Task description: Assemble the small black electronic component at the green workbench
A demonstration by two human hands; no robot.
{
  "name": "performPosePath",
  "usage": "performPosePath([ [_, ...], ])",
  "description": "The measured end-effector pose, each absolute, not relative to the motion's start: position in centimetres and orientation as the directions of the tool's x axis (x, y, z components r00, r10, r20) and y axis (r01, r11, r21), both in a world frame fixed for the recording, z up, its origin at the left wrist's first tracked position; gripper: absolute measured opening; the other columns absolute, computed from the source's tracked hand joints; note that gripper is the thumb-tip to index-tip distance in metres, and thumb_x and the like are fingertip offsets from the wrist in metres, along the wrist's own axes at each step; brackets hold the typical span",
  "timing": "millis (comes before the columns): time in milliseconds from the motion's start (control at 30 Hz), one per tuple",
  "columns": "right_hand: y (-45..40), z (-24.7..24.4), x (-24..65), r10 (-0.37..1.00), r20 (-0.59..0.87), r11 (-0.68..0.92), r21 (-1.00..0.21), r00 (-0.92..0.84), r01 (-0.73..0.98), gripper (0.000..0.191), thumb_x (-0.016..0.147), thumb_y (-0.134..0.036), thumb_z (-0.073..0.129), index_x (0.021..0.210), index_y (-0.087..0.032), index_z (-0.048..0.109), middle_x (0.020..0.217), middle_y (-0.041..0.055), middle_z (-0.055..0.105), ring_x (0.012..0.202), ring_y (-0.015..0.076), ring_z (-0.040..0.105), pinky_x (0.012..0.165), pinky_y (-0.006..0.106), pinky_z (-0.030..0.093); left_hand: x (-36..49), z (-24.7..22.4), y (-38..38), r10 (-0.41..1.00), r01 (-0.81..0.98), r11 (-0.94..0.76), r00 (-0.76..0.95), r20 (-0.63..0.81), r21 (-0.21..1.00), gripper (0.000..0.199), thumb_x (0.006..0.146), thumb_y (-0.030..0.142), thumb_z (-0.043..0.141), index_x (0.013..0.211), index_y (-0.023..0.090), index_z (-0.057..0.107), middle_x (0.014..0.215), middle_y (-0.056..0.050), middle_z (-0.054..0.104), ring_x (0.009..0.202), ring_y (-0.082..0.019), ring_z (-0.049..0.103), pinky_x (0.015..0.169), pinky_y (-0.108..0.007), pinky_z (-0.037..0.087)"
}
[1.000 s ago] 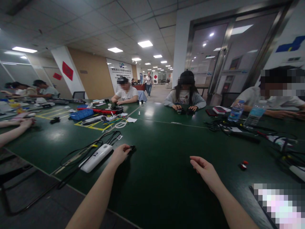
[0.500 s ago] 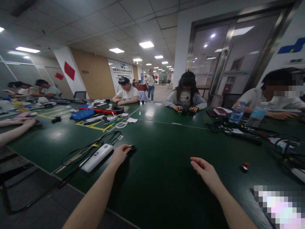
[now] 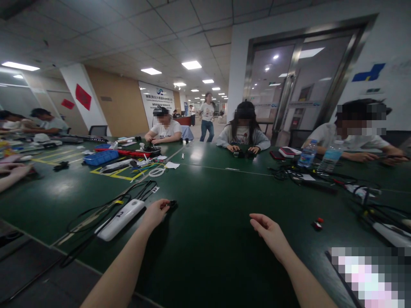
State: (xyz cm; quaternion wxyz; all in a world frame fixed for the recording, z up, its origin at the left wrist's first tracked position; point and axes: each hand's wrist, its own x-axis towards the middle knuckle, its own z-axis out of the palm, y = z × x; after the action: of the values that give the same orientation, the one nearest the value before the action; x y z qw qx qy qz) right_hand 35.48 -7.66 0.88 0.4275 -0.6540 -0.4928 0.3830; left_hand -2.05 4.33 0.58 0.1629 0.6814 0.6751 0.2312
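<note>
My left hand (image 3: 156,214) has its thumb and fingertips closed on a small black object (image 3: 172,204) at the table surface. Its exact kind is too small to make out, and the fingers cover part of it. My right hand (image 3: 269,233) is held over the green table (image 3: 205,239) with fingers stretched out and loosely bent, and nothing shows in it. To its right lies a small black-and-red object (image 3: 317,223), apart from the hand. Just left of my left hand is a white power strip (image 3: 120,220) marked 2.
Black cables (image 3: 96,209) run beside the power strip. A blue basket (image 3: 101,157) stands farther left. Two water bottles (image 3: 307,155) and tangled cables are at the right, with a pixelated screen (image 3: 362,278) at the near right. Several people sit around the table; another person (image 3: 207,115) stands behind it.
My view has turned slightly, so most things sit farther left. My left hand keeps its pinch on the small black object. The person in the background has come closer.
</note>
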Motion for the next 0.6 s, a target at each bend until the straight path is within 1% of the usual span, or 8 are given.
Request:
performPosePath([
  [133, -7.6, 0.7, 35.4, 0.973, -0.070, -0.137, -0.943, 0.220, 0.305, 0.033, 0.068, -0.041, 0.054, 0.096, -0.026, 0.060, 0.092, 0.0025, 0.062, 0.083, 0.0213, 0.056, 0.065, 0.031, 0.046, -2.4, -0.1, 4.8, 0.994, 0.838, -0.055, -0.006, 0.110, 0.543, 0.023, 0.073, 0.027, 0.048, 0.094, 0.021, 0.058, 0.093, -0.004, 0.064, 0.087, -0.018, 0.058, 0.076, -0.026, 0.042],
  [233, -7.5, 0.5, 35.5, 0.976, -0.060, -0.124, -0.943, 0.208, 0.310, 0.033, 0.069, -0.042, 0.054, 0.097, -0.026, 0.060, 0.093, 0.0026, 0.062, 0.084, 0.0211, 0.056, 0.066, 0.031, 0.046, -2.5, -0.4, 4.8, 0.993, 0.815, -0.074, 0.003, 0.122, 0.575, 0.023, 0.071, 0.022, 0.050, 0.093, 0.020, 0.056, 0.094, -0.003, 0.064, 0.087, -0.016, 0.058, 0.077, -0.025, 0.042],
  [333, -7.5, 0.5, 35.6, 0.973, -0.080, -0.147, -0.936, 0.216, 0.320, 0.034, 0.068, -0.042, 0.054, 0.098, -0.026, 0.060, 0.094, 0.0029, 0.062, 0.084, 0.0216, 0.056, 0.066, 0.032, 0.046, -2.6, -0.5, 4.9, 0.991, 0.794, -0.077, -0.008, 0.137, 0.604, 0.022, 0.068, 0.017, 0.051, 0.090, 0.019, 0.054, 0.091, -0.003, 0.064, 0.085, -0.015, 0.059, 0.076, -0.024, 0.043],
  [467, -7.5, 0.7, 35.7, 0.970, -0.096, -0.170, -0.926, 0.224, 0.337, 0.036, 0.067, -0.044, 0.054, 0.098, -0.026, 0.060, 0.095, 0.0032, 0.062, 0.083, 0.0220, 0.056, 0.065, 0.032, 0.046, -2.6, -0.8, 5.2, 0.989, 0.798, -0.052, -0.041, 0.140, 0.600, 0.018, 0.067, 0.017, 0.052, 0.085, 0.018, 0.053, 0.087, -0.004, 0.064, 0.081, -0.015, 0.059, 0.073, -0.024, 0.043],
  [600, -7.4, 0.5, 35.7, 0.972, -0.091, -0.163, -0.927, 0.218, 0.337, 0.037, 0.067, -0.045, 0.054, 0.098, -0.026, 0.060, 0.094, 0.0033, 0.063, 0.082, 0.0220, 0.056, 0.064, 0.032, 0.046, -2.8, -1.0, 5.4, 0.988, 0.796, -0.078, -0.017, 0.150, 0.600, 0.018, 0.067, 0.020, 0.053, 0.085, 0.019, 0.052, 0.088, -0.003, 0.063, 0.082, -0.015, 0.058, 0.074, -0.024, 0.043],
])
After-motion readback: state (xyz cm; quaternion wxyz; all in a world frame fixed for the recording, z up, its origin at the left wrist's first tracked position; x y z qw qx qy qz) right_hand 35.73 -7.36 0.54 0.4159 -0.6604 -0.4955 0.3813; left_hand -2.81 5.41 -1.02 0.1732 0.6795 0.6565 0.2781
